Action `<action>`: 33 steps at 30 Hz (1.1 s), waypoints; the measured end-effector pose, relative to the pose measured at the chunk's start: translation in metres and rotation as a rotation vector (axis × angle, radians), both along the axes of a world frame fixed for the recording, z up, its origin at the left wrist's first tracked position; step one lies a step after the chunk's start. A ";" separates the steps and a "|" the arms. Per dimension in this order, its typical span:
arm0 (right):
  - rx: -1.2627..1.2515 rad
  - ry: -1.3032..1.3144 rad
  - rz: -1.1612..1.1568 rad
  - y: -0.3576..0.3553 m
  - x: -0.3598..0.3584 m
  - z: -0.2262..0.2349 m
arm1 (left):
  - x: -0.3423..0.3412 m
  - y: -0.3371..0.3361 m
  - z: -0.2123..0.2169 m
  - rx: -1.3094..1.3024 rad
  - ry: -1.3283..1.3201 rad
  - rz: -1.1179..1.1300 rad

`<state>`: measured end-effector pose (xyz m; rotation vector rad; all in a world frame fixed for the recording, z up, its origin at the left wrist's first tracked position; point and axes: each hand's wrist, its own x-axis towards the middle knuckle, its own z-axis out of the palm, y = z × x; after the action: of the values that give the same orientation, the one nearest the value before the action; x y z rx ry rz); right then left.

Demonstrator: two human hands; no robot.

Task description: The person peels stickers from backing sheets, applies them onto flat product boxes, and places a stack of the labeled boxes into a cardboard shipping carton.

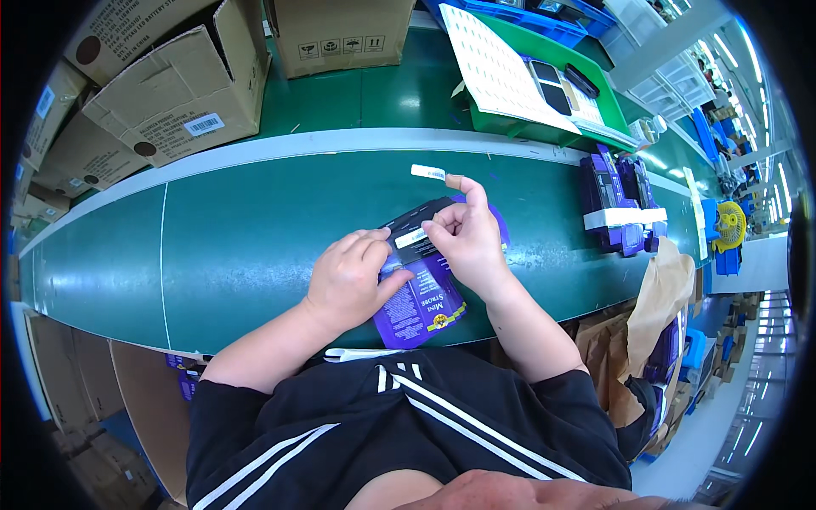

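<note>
A flat purple package (416,310) with a black panel (418,216) lies on the green bench in front of me. My left hand (348,276) is closed on its left side, fingers curled over the edge and thumb across the purple face. Over the right side is my right hand (469,242), its thumb at the end of a white label (411,239) on the black panel. Its index finger is raised, and a second small white label (427,172) sticks out from that fingertip. The right hand's other fingers are curled, partly hidden behind the thumb.
Purple packages bound with a white band (625,218) stand at the right. Behind them is a green bin (510,126) holding a label sheet (501,72) and dark devices. Cardboard boxes (187,102) fill the back left. Brown paper (659,306) rises from a carton at my right.
</note>
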<state>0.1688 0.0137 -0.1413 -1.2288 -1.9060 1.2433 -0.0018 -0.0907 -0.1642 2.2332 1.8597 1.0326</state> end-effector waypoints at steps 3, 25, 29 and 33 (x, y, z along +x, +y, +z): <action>-0.007 -0.017 -0.004 0.001 -0.001 0.000 | 0.000 0.000 0.000 -0.001 0.011 -0.004; 0.191 -0.091 0.063 0.011 0.010 -0.021 | 0.006 0.027 0.017 -0.172 0.295 -0.139; 0.188 -0.121 0.183 0.019 0.032 -0.004 | 0.007 0.033 0.016 -0.257 0.230 -0.141; 0.676 -0.412 0.518 0.028 0.060 0.022 | -0.004 0.024 0.000 -0.226 -0.066 -0.112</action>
<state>0.2291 0.0414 -0.1190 -0.6732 -2.7494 0.4590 -0.0055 -0.0667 -0.1645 2.1195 1.7073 0.8220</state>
